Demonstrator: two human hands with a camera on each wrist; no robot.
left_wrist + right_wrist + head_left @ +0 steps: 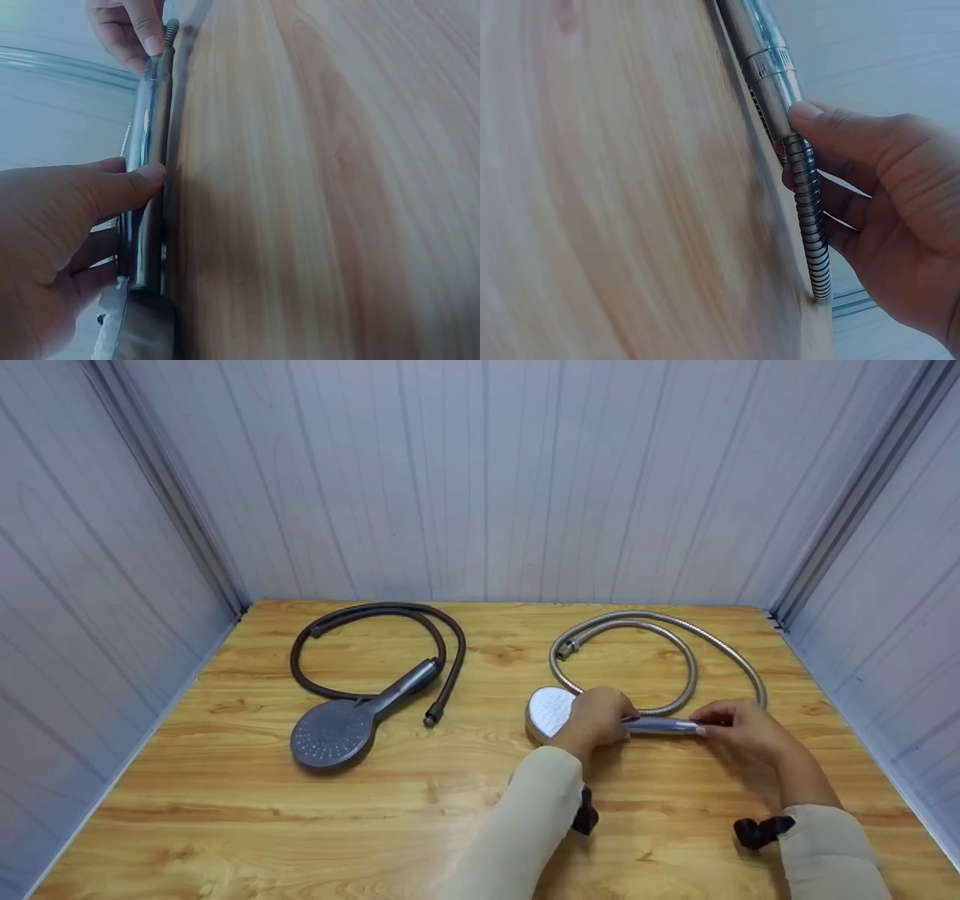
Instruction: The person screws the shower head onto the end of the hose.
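On the right of the table in the head view lies a chrome shower head (550, 710) with a white spray face. My left hand (596, 720) grips its handle (142, 251) near the head, thumb on the near side. At the handle's far end my right hand (746, 727) pinches the hose's metal end fitting (774, 97) between thumb and fingers. The fitting sits in line with the handle, and the ribbed silver shower hose (810, 217) runs out from it. In the head view this hose (694, 660) loops behind both hands, its other end lying loose on the wood.
A dark grey shower head (330, 735) lies on the left of the wooden table (360, 840). Behind it is a coiled dark hose (300, 660), whose end lies apart from the handle. White panel walls (480, 480) enclose the table's back and sides.
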